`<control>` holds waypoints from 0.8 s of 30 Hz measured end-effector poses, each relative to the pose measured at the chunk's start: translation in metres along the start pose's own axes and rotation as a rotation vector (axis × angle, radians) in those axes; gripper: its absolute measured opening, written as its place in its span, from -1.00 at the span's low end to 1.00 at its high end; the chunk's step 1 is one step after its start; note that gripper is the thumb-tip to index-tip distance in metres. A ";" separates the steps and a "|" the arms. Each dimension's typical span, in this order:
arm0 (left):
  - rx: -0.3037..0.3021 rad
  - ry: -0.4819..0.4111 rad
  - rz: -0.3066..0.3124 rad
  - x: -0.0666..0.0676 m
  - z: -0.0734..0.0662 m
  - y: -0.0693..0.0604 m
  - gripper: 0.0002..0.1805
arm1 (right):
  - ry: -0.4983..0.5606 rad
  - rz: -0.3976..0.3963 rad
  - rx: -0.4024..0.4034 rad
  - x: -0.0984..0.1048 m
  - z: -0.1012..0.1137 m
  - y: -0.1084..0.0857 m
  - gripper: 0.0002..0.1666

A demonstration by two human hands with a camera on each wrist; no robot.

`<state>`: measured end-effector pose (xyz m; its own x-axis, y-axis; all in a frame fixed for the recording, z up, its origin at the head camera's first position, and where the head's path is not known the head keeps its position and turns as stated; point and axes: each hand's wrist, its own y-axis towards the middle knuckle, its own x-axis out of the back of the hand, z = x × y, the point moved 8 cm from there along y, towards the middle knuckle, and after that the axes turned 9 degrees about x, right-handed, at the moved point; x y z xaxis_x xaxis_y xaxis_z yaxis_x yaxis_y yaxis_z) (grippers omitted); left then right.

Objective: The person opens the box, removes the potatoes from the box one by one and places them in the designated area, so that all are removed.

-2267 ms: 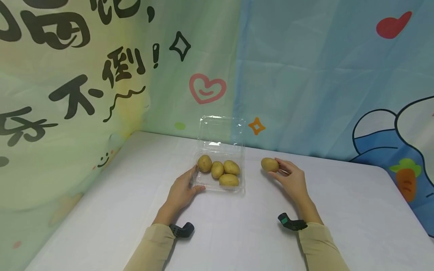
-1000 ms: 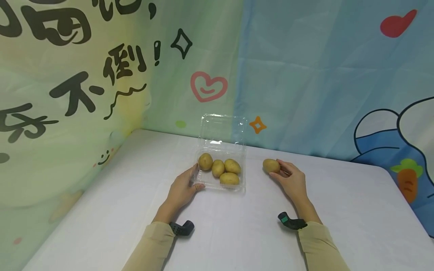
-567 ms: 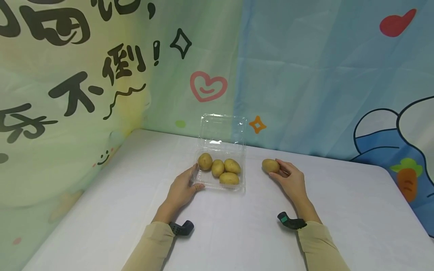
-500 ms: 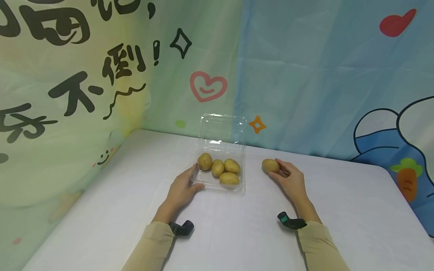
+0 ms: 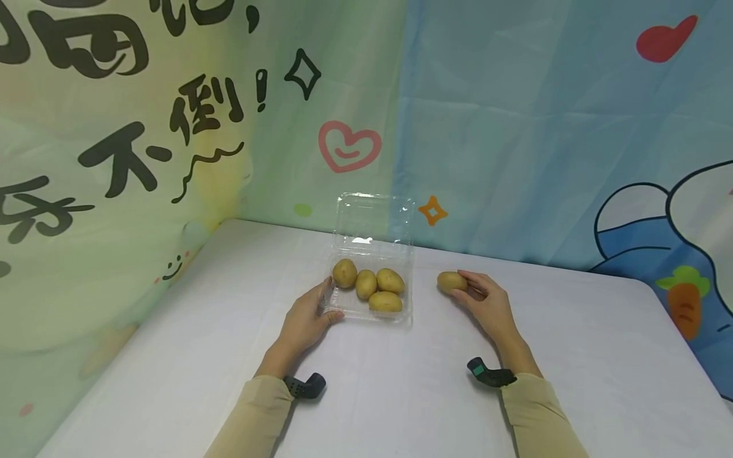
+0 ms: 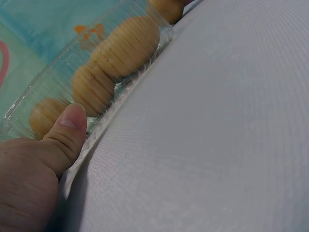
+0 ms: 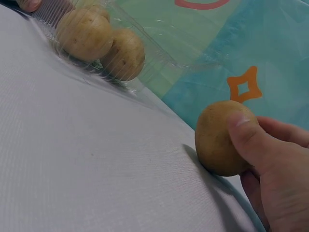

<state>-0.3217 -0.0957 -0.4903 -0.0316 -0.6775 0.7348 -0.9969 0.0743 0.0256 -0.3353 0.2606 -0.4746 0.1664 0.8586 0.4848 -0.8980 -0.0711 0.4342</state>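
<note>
A clear plastic clamshell container (image 5: 362,313) stands on the white table with its lid (image 5: 375,219) raised at the back. Inside lie several yellow-brown potatoes (image 5: 385,302). My left hand (image 5: 306,324) grips the container's front left corner, the thumb along the front wall and the fingers at the left side, partly hidden. To the right of the container, my right hand (image 5: 492,308) pinches another potato (image 7: 217,140) between thumb and fingers. That potato is at or just above the tabletop; I cannot tell whether it touches.
The white-covered table (image 5: 395,394) ends at the back against a printed cloth backdrop (image 5: 515,127). A gap of bare tabletop separates the held potato from the container's right wall. Both wrists wear black camera mounts (image 5: 491,374).
My right hand and its potato have shifted slightly left, toward the container, and the potato has turned a little. My left hand and the container stay in place; the head view sways slightly.
</note>
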 end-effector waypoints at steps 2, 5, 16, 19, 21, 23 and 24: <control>-0.002 0.004 -0.002 0.000 0.000 0.000 -0.08 | -0.003 0.003 -0.007 0.001 0.009 -0.001 -0.48; -0.004 0.009 -0.001 0.000 0.001 0.000 -0.08 | -0.009 0.010 -0.011 0.002 0.023 -0.002 -0.53; 0.000 0.020 0.005 0.000 0.000 -0.001 -0.08 | 0.077 0.117 -0.040 -0.009 -0.009 -0.002 -0.31; -0.001 0.023 0.005 0.001 -0.001 -0.001 -0.08 | 0.059 0.123 -0.022 -0.009 -0.012 -0.003 -0.32; 0.000 0.022 0.006 0.001 -0.001 -0.001 -0.08 | 0.043 0.115 -0.008 -0.009 -0.010 -0.003 -0.34; 0.001 0.019 0.006 0.001 -0.001 -0.001 -0.08 | 0.048 0.096 0.004 -0.008 -0.004 -0.003 -0.36; -0.001 0.018 0.006 0.001 -0.001 -0.001 -0.08 | 0.051 0.083 0.012 -0.007 0.001 -0.003 -0.38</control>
<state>-0.3207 -0.0957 -0.4895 -0.0364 -0.6638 0.7471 -0.9967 0.0789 0.0215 -0.3336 0.2546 -0.4783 0.0706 0.8741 0.4806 -0.9027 -0.1490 0.4036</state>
